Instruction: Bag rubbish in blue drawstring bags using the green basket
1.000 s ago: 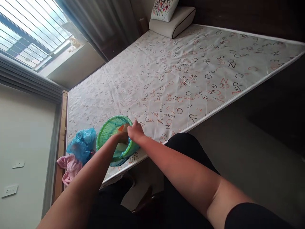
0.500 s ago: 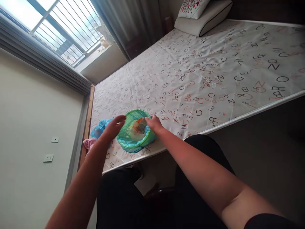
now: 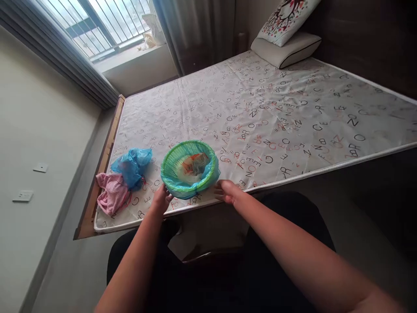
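Note:
A green mesh waste basket (image 3: 169,165) stands on the mattress near its front edge, lined with a thin blue plastic bag (image 3: 208,182) folded over the rim. Inside lies crumpled see-through plastic wrapping (image 3: 193,167) with orange parts. My left hand (image 3: 161,198) is at the basket's lower left side with its fingers apart; whether it touches the bag I cannot tell. To the right of the basket, my right hand (image 3: 228,191) is open, fingers spread and close to the bag's edge.
A blue plastic bag (image 3: 133,165) and a pink cloth (image 3: 112,193) lie left of the basket on the letter-printed mattress (image 3: 208,117). Two pillows (image 3: 286,48) rest at the far right. A wooden bed frame (image 3: 87,221) runs along the left side, beyond it a wall.
Both hands have moved from the basket's upper rim down to its lower sides. The view has shifted, bringing the pink cloth and blue bag fully into sight.

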{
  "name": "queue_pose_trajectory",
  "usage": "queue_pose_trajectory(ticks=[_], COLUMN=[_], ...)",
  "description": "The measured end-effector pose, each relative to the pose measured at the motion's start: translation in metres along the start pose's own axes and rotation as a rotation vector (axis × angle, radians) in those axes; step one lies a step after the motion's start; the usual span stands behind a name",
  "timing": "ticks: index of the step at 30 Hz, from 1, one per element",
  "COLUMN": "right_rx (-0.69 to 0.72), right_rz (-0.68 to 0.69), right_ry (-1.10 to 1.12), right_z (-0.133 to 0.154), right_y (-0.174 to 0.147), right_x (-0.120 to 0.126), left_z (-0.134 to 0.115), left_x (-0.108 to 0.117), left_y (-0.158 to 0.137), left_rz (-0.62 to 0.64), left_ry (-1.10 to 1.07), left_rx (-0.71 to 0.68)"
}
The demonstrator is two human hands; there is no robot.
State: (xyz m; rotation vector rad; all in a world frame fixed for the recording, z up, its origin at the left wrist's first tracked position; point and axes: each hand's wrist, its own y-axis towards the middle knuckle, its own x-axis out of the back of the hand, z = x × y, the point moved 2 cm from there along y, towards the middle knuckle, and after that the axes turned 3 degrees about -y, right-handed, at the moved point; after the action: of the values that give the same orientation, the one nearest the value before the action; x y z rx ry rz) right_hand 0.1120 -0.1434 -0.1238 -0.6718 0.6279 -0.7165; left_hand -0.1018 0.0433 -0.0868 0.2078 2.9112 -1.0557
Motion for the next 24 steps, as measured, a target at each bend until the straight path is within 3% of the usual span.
queue_pose_trajectory(ticks=[3, 8, 12, 15, 20, 24], right_rx=[-0.019, 0.105, 0.242, 0.304, 0.189, 0.142], right_rz=[-0.008, -0.022, 0.076, -0.001, -0.116, -0.159], right_ry=[0.097, 0.357, 0.275, 0.156, 0.141, 0.194], right_z=[0.001, 0.041, 0.078, 0.094, 0.092, 0.074], right_y=[-0.007, -0.004, -0.012, -0.019, -0.026, -0.037], right_x=[-0.006, -0.005, -0.003, -0.004, -0.008, -0.010], left_z=[-0.019, -0.047, -0.062, -0.068, -0.072, -0.069], left_x=[-0.007, -0.023, -0.026, -0.025, -0.025, -0.017], left_y=[0.011, 0.031, 0.039, 0.036, 0.020, 0.012], left_rz=[0.024, 0.000, 0.008, 0.009, 0.036, 0.091], left_ry=[-0.049, -0.159, -0.229, -0.236, -0.056, 0.033], left_rx=[0.036, 0.122, 0.185, 0.163, -0.047, -0.054])
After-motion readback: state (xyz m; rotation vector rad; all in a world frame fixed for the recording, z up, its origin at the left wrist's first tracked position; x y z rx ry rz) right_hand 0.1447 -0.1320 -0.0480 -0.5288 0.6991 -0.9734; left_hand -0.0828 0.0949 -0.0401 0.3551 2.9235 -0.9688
